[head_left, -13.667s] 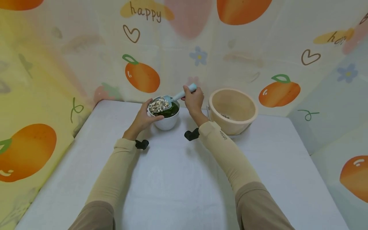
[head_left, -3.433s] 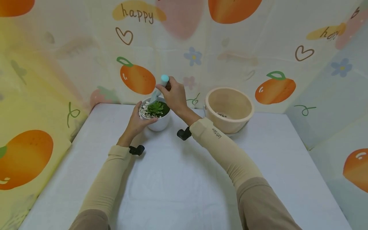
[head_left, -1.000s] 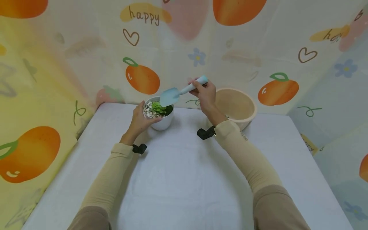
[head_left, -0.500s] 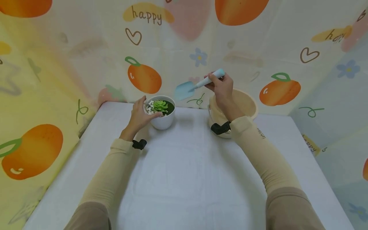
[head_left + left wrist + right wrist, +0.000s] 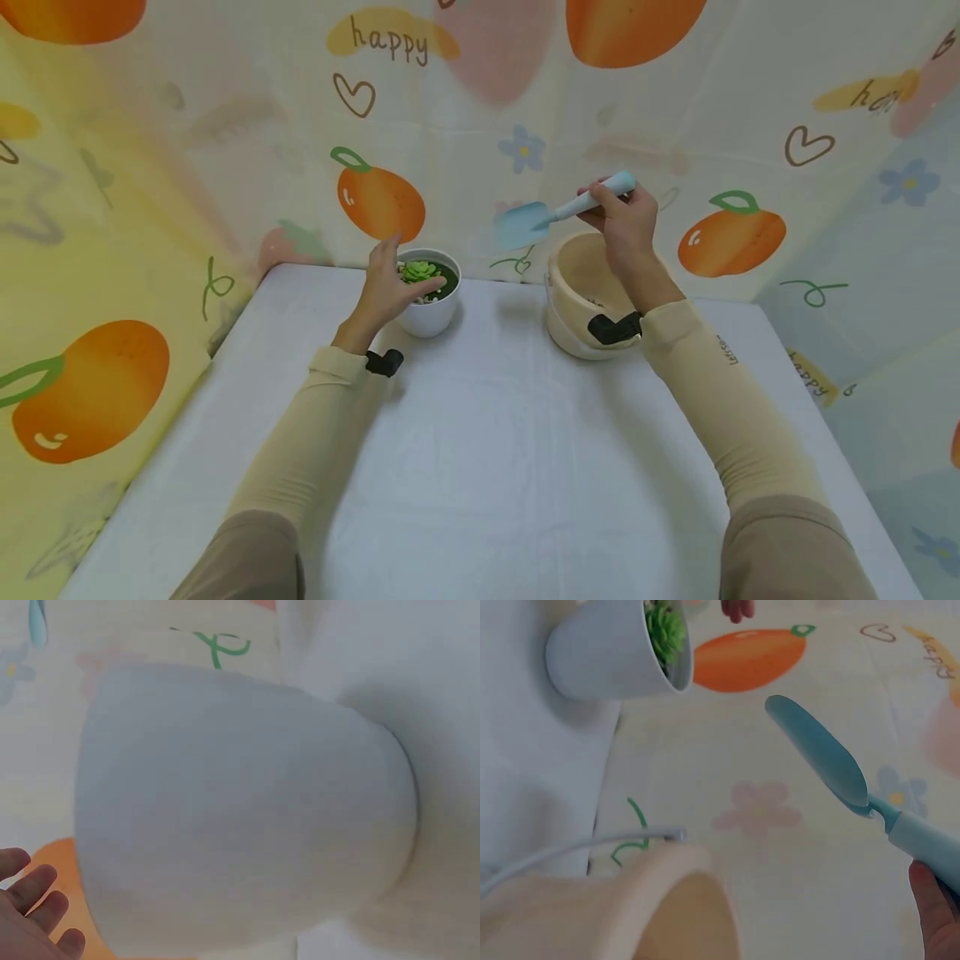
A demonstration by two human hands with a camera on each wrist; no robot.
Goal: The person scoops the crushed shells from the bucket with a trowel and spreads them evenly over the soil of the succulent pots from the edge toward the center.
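In the head view a small white pot (image 5: 427, 320) stands upright at the back of the table, with a green succulent (image 5: 420, 271) and pale pebbles in it. My left hand (image 5: 382, 293) is at the pot's left side, fingers spread; the left wrist view shows the fingertips (image 5: 46, 889) apart from its wall. My right hand (image 5: 628, 235) grips the handle of a light blue trowel (image 5: 522, 226), raised above the beige bucket (image 5: 564, 321). The trowel's blade points left toward the pot, and no pebbles show on it. My right forearm hides part of the bucket.
A white cloth covers the table (image 5: 480, 467). Printed fabric (image 5: 480, 108) hangs close behind the pot and bucket. The bucket's handle (image 5: 577, 844) hangs at its side, and a few pebbles (image 5: 594, 302) lie inside it.
My right hand has carried the trowel up and right, from the succulent to above the bucket. My left hand has come off the pot. Earlier, pebbles were tipped from the trowel into the pot.
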